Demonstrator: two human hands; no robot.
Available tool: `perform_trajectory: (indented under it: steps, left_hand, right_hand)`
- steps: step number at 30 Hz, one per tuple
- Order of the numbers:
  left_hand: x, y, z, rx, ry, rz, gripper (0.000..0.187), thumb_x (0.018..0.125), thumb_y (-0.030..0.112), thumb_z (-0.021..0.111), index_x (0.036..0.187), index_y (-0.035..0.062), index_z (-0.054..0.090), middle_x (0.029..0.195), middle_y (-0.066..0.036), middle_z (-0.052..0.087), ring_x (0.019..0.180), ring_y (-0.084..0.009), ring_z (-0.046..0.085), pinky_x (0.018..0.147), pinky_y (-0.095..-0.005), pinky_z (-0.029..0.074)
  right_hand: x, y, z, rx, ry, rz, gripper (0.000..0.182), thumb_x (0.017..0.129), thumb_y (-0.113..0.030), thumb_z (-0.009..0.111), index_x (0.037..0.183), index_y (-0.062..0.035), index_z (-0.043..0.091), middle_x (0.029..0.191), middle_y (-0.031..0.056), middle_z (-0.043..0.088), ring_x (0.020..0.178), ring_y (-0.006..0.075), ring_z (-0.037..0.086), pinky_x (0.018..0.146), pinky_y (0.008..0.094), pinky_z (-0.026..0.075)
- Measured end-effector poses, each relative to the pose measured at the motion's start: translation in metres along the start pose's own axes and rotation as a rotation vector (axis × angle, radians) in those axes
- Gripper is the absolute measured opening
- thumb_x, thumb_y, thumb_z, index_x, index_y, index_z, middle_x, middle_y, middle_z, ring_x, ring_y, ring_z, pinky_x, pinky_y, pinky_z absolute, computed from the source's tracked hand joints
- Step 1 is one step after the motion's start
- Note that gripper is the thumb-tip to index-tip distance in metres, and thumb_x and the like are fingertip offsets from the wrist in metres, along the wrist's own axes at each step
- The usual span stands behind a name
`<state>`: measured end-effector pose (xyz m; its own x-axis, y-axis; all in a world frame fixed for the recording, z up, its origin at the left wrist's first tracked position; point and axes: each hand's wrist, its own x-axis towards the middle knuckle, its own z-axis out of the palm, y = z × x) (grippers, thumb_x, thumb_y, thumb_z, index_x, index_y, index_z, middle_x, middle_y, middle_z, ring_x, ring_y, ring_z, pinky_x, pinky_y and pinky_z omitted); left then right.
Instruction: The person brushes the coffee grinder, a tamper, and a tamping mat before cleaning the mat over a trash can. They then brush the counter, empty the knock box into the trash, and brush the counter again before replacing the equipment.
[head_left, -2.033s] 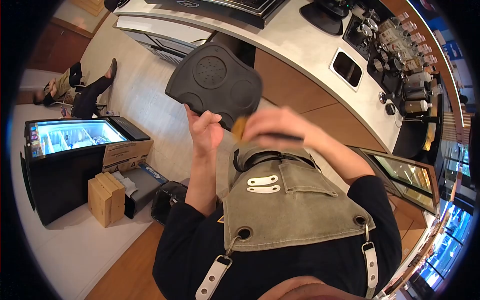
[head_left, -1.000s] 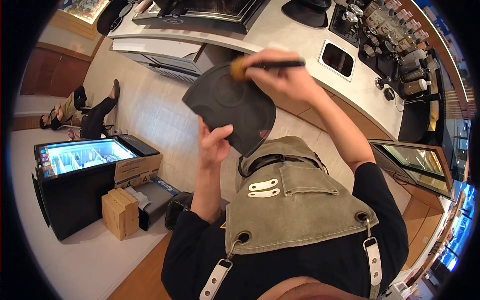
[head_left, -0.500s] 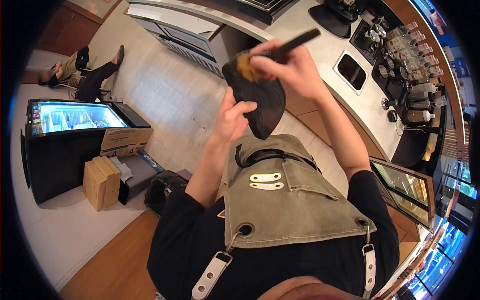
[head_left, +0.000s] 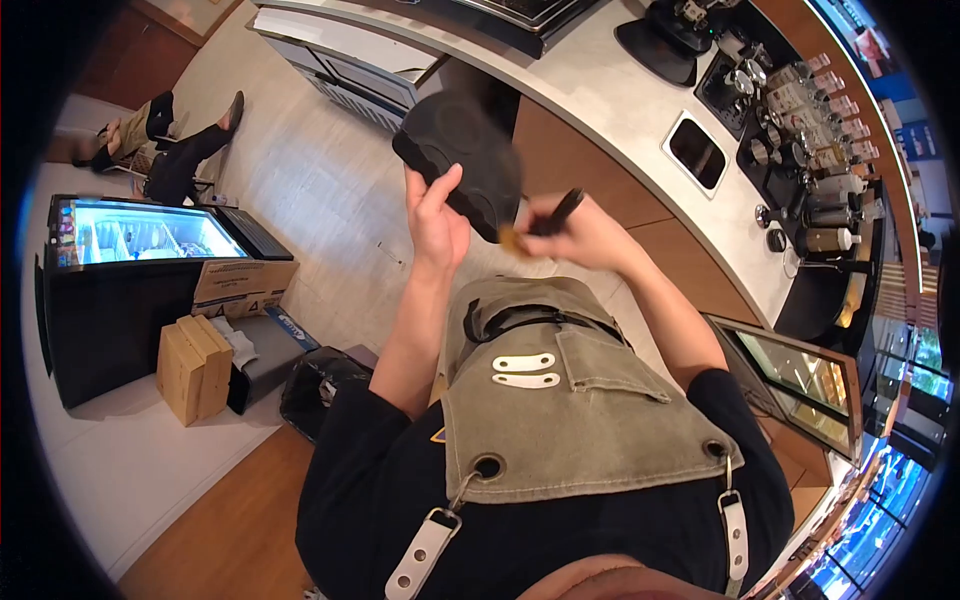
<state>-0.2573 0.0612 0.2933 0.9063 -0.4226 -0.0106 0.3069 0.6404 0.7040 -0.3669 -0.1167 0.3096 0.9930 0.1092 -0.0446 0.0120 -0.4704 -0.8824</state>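
My left hand [head_left: 438,222] grips the lower left edge of a black tamping mat [head_left: 460,140], its thumb lying across the face. The mat is held up in front of the apron, tilted, and shows round shallow recesses and a wavy edge. My right hand [head_left: 580,238], slightly smeared by motion, is closed around a brush with a black handle [head_left: 567,206]. Its tan bristles [head_left: 512,243] are right at the mat's lower tip, close above the apron [head_left: 600,430].
A pale counter [head_left: 600,100] curves along the right, with a sunken bin opening [head_left: 697,150], metal coffee tools and several bottles. At left stand a lit display cooler [head_left: 150,235] and cardboard boxes [head_left: 195,370]. A seated person's legs [head_left: 195,150] show at upper left.
My right hand with the brush has swept down from the mat's upper part to its lower tip. The mat has shifted up and left and turned its face more toward me.
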Motion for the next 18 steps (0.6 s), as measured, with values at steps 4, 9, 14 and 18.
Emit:
perform_trajectory:
  steps: [4,9,14,18]
  left_hand:
    - [0.001,-0.007,-0.021,-0.112,0.056,-0.072,0.044,0.106,0.015,0.055,0.148,0.0115,0.041,0.144,-0.009,0.053,0.131,-0.0265,0.054,0.109,-0.0479,0.048]
    - [0.006,-0.033,-0.027,-0.066,0.356,-0.117,0.023,0.106,0.015,0.058,0.124,0.0091,0.047,0.13,-0.013,0.058,0.121,-0.029,0.06,0.1,-0.047,0.054]
    - [-0.003,-0.021,-0.025,0.009,0.254,-0.203,0.02,0.103,0.009,0.059,0.12,0.0076,0.048,0.119,-0.012,0.064,0.113,-0.0282,0.066,0.094,-0.0478,0.057]
    - [0.0,-0.022,-0.027,-0.018,0.237,-0.213,0.02,0.101,0.008,0.06,0.118,0.0079,0.049,0.118,-0.01,0.065,0.109,-0.0275,0.068,0.09,-0.0482,0.059]
  right_hand:
    - [-0.014,-0.005,-0.007,0.021,0.05,0.103,0.014,0.087,-0.008,0.076,0.101,-0.0038,0.073,0.082,0.0074,0.071,0.081,0.019,0.069,0.072,0.0322,0.053]
    - [0.012,-0.03,0.018,-0.117,0.2,-0.403,0.02,0.087,0.0,0.073,0.106,-0.0054,0.074,0.095,0.0094,0.071,0.093,0.0313,0.069,0.079,0.0377,0.056]
    - [0.025,0.0,-0.015,-0.285,0.464,-0.103,0.02,0.086,-0.012,0.078,0.105,-0.0063,0.074,0.093,0.013,0.072,0.082,0.0286,0.072,0.072,0.0371,0.058]
    - [0.039,-0.04,0.007,-0.096,0.46,-0.416,0.021,0.088,-0.011,0.079,0.108,-0.0042,0.073,0.094,0.0129,0.071,0.075,0.0234,0.068,0.069,0.034,0.055]
